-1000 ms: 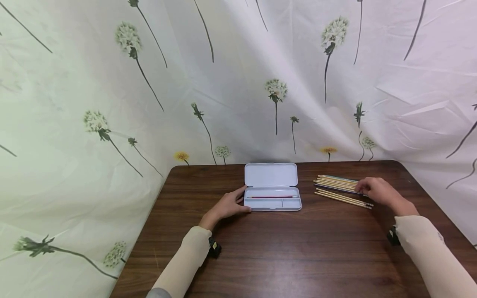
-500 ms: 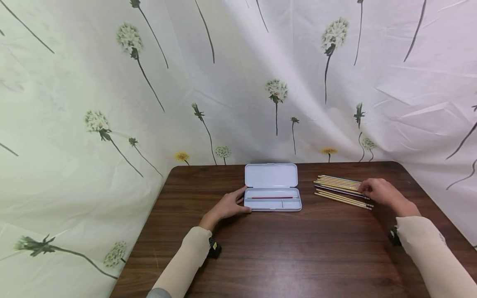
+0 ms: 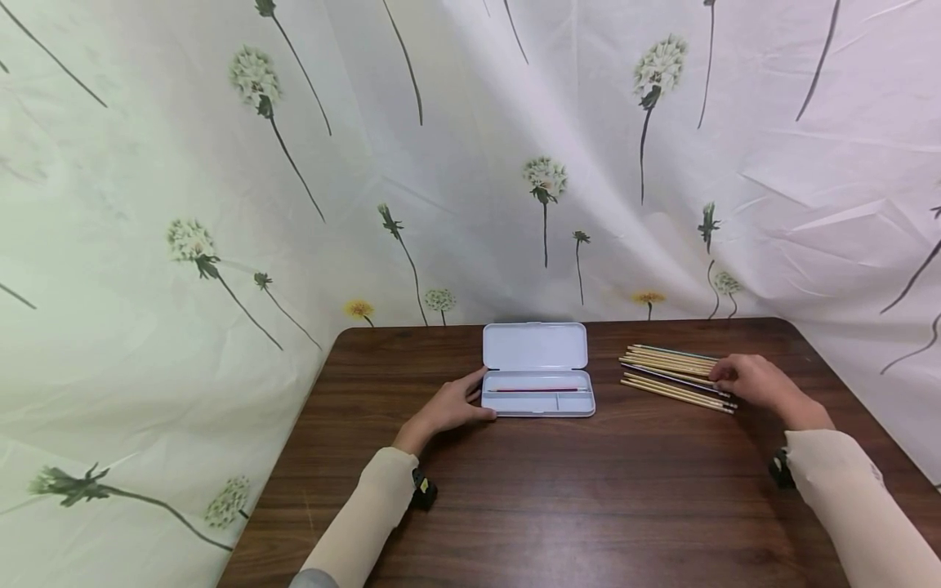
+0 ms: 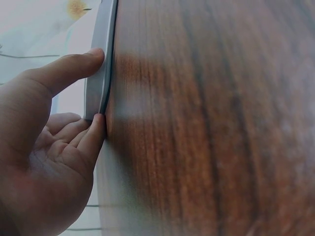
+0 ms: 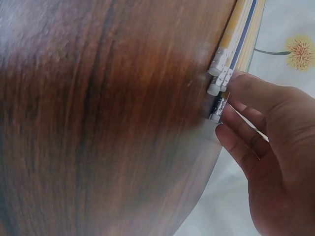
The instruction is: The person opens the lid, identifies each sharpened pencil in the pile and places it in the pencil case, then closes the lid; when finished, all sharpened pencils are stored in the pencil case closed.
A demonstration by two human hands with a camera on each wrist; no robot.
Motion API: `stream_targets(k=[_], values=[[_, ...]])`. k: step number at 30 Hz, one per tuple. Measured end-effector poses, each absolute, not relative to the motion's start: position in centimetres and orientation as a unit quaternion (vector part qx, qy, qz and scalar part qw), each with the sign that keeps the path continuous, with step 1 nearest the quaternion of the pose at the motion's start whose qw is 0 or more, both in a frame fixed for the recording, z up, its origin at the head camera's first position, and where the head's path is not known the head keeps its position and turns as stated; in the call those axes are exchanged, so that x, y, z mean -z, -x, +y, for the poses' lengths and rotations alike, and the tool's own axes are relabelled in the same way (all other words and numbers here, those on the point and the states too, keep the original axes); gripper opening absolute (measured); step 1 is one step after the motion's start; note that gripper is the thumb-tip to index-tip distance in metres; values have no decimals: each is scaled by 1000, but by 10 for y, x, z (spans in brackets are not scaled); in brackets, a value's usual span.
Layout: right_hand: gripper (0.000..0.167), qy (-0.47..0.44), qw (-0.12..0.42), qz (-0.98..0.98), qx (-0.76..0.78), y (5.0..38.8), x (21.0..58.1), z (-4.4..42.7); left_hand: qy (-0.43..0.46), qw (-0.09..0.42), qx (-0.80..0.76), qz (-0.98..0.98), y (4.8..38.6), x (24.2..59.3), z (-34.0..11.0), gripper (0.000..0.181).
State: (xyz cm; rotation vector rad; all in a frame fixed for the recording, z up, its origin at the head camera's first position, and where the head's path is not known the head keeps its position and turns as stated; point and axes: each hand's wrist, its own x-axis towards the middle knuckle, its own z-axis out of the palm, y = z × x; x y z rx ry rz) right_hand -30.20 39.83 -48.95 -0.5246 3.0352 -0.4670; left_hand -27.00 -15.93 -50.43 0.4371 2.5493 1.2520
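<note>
A white pencil case [image 3: 538, 403] lies with its lid [image 3: 535, 345] folded back and a red pencil [image 3: 537, 389] in its long compartment. My left hand [image 3: 450, 403] holds its left end, thumb [image 4: 81, 66] at the front side and fingers at the end. To the right lie several yellow pencils [image 3: 667, 360], with a teal one at the back. My right hand [image 3: 757, 380] pinches at their right ends, its fingertips partly hidden. Just in front of these is a dark blue pencil [image 3: 672, 376], then several more yellow pencils [image 3: 672, 394] with white erasers [image 5: 214, 71].
Everything lies on a dark brown wooden table [image 3: 559, 490]. Behind it and at the sides hangs a white cloth [image 3: 470, 163] printed with dandelions. A divider splits the front part of the case into two compartments.
My right hand has shifted slightly right and nearer, and the dark blue pencil's right end has come out from under it, toward the front yellow pencils. The left hand and case stay put.
</note>
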Motion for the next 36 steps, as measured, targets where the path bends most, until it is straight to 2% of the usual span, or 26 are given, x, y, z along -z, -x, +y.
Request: stream_targets(k=[22,36], values=[[9,199,-49,965,161,295,470,392,-159,130,-445,872,270,506,-159,96],[14,246,-135,937,208,295,455,364,-163,129,-439,874,271,506,-159,95]])
